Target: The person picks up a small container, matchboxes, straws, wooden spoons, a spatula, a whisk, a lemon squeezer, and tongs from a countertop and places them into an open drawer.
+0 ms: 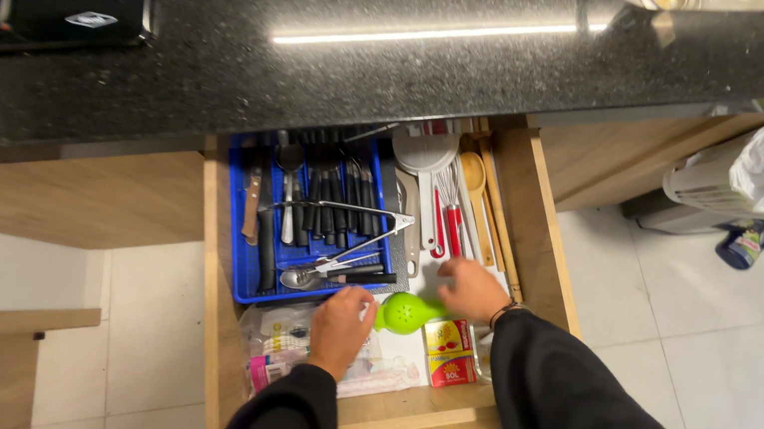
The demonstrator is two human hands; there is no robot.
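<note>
We look down into an open wooden drawer (540,238) under a black speckled stone bench (346,48). Our left hand (340,327) rests with curled fingers on some clear plastic packets (292,344) at the front of the drawer, and its fingertips are just beside the round end of a bright green plastic squeezer (408,312). We cannot tell if this hand really grips anything. Our right hand (470,289) lies palm down on the other end of the green squeezer, near its narrow part, with the fingers closed over it; if the grip is firm, we cannot see. The two hands are apart, with the green squeezer between them.

Behind the left hand there is a blue plastic cutlery tray (245,270) with black-handled knives (336,200), a metal spoon (300,278) and metal tongs (355,226). To the right of the tray lie a wooden spoon (474,180) and a red-handled tool (452,227). A small red and yellow box (451,352) sits just in front of the green squeezer.
</note>
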